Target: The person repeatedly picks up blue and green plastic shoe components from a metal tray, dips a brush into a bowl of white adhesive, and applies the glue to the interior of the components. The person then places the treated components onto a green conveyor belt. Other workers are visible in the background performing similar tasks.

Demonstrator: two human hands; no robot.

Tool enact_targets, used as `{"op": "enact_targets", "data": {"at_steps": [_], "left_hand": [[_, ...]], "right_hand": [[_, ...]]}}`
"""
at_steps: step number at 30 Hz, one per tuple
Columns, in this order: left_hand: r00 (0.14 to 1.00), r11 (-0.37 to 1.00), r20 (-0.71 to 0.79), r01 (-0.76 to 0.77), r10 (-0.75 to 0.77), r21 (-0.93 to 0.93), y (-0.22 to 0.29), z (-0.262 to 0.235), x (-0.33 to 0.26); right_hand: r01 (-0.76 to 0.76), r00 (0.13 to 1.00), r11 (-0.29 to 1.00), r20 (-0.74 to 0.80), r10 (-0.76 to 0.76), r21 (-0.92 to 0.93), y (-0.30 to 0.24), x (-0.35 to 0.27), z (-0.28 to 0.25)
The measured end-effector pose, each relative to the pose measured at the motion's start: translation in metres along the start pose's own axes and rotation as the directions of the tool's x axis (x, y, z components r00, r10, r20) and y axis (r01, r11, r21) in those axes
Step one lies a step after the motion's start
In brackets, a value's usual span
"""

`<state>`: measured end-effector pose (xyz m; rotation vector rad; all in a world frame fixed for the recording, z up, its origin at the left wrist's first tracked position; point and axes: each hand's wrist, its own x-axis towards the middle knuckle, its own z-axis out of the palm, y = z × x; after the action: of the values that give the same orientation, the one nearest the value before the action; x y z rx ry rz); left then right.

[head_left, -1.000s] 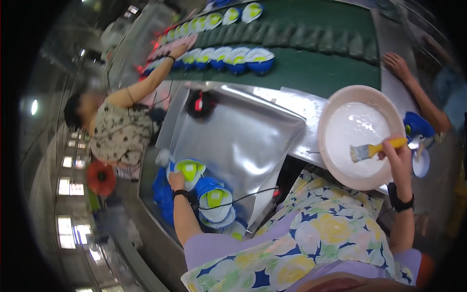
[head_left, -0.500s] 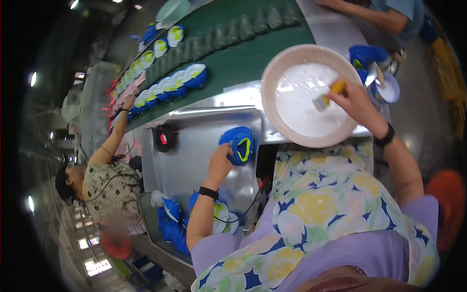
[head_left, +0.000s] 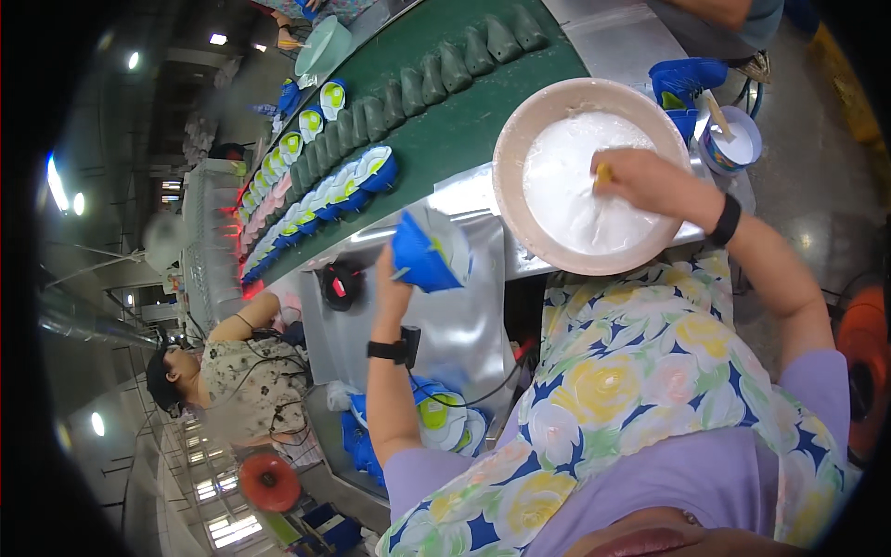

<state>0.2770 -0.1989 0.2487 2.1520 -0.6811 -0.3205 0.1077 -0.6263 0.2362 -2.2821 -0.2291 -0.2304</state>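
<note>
My left hand (head_left: 393, 278) grips a blue shoe upper (head_left: 422, 252) with a white underside, lifted and tilted over the metal tray (head_left: 455, 325). My right hand (head_left: 636, 176) is closed round a brush with a yellow handle (head_left: 603, 174). It hangs over a wide beige basin (head_left: 512, 200) of milky white liquid (head_left: 566, 186). The brush's lower end is hard to make out against the white. More blue uppers (head_left: 357, 441) and white-and-lime pieces (head_left: 436, 418) lie in the near end of the tray, beside my left forearm.
Rows of blue-and-white uppers (head_left: 348, 178) and dark shoe lasts (head_left: 455, 74) line the green belt (head_left: 445, 139). A black round object (head_left: 340, 286) sits in the tray. Right of the basin stand a small tub (head_left: 742, 139) and a blue shoe (head_left: 687, 84). Co-workers stand left (head_left: 255, 381) and far right.
My left hand has raised the upper from the tray and tipped it. My right hand has brought the brush lower, toward the liquid. The whole view has shifted slightly.
</note>
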Motion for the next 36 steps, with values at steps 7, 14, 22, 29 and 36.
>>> {"op": "enact_targets", "data": {"at_steps": [7,14,22,29,36], "left_hand": [[0.927,0.616,0.324,0.369,-0.190,-0.696,0.042,0.027,0.058],[0.927,0.624,0.359,0.343,-0.105,-0.702,0.085,0.092,0.101],[0.836,0.853,-0.178,-0.492,0.519,0.175,0.066,0.120,0.092],[0.809,0.736,-0.466,-0.551,0.358,-0.392,0.087,0.142,0.104],[0.989,0.917,0.137,-0.002,0.061,-0.398,0.067,0.102,0.105]], "right_hand": [[0.025,0.968,0.973,-0.247,0.034,0.229,-0.005,0.020,-0.052],[0.126,0.915,0.964,-0.404,-0.022,0.233,-0.011,0.027,-0.061],[-0.134,0.814,0.934,-0.501,0.294,0.331,-0.020,0.011,-0.039],[-0.145,0.813,0.641,-0.279,0.511,0.754,-0.026,0.007,-0.014],[0.102,0.858,0.859,-0.481,0.178,0.501,-0.019,-0.002,-0.040]]}}
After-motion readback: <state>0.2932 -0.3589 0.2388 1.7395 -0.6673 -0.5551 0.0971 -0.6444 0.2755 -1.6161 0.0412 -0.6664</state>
